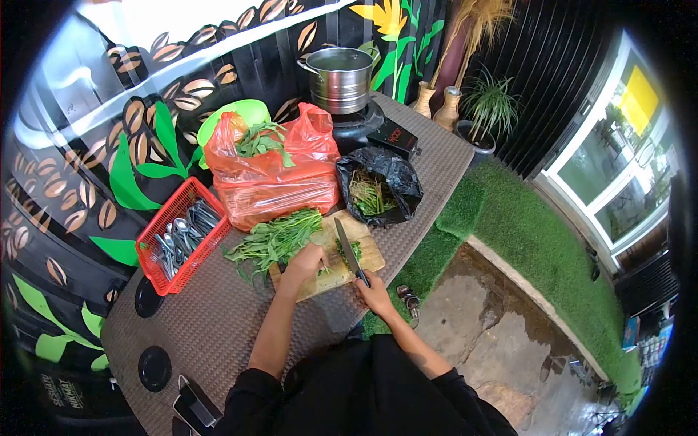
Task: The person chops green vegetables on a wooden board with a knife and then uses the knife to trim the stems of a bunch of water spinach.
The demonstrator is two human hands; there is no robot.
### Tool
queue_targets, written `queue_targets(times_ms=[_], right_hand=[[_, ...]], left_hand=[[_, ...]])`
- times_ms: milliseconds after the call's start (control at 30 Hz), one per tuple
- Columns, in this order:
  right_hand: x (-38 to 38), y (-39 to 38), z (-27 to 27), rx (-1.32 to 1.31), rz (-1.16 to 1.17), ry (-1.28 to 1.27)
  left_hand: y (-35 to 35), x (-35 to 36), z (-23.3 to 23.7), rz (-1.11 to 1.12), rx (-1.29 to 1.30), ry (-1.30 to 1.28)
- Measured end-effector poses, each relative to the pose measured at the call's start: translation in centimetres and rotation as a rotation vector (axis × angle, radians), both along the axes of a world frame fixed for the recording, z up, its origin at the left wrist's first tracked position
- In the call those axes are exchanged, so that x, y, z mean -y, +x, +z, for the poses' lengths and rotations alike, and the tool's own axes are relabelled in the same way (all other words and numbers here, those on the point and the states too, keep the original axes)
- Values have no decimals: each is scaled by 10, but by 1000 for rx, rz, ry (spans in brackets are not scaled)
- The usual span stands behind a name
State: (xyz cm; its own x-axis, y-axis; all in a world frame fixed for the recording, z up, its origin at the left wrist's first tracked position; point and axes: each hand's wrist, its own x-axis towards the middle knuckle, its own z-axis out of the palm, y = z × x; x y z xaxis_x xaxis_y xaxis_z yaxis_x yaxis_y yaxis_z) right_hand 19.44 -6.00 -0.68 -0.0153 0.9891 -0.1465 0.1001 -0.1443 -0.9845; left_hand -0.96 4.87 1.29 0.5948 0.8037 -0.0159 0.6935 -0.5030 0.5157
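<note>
Head cam, dead center of the frame: the left hand (305,261) is curled down on a bunch of greens (273,240), pinning them to the cutting board (367,256). The right hand (374,291) is wrapped tight around the handle of the knife (345,247), with the blade lying across the board just beside the left fingers. On the desk (218,320) a red basket (156,225) of spoons sits at center left. An orange bag (269,178), a black bag (385,171) and a pot (340,76) sit higher up in the frame.
</note>
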Motion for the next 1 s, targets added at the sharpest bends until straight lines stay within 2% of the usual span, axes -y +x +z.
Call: queue_targets(times_ms=[133, 267, 333, 400, 533, 633, 700, 733, 800, 833, 900, 933, 1000], right_hand=[[0, 1, -5, 5, 3, 41], [2, 1, 0, -24, -8, -9], [3, 0, 10, -12, -9, -10], [6, 1, 18, -4, -16, -90], [5, -1, 9, -26, -13, -27], [6, 0, 7, -77, -16, -72], [6, -1, 9, -74, -2, -76], [7, -1, 12, -74, -3, -76], [10, 0, 17, -119, -4, -119], [10, -1, 15, -119, -4, -120], [10, -2, 16, -142, -11, -119], [10, -1, 17, -142, -12, -120], [11, 0, 18, -174, 8, -153]], left_hand=[[-2, -2, -6, 7, -29, -17], [-8, -7, -15, -37, 82, -22], [-7, -2, -1, -42, 92, -47], [-6, 1, 8, -96, 69, -10], [-9, -2, -10, -90, 143, 130], [-8, -1, -7, 4, 211, 62], [-6, 1, 0, 163, 394, 76], [-5, 1, 5, 163, 394, 76], [-2, 1, 12, 348, 564, -11], [-2, 2, 14, 347, 564, -12], [-1, 4, 20, 498, 610, -170], [-1, 5, 24, 498, 611, -171], [-4, 6, 31, 517, 220, -168]])
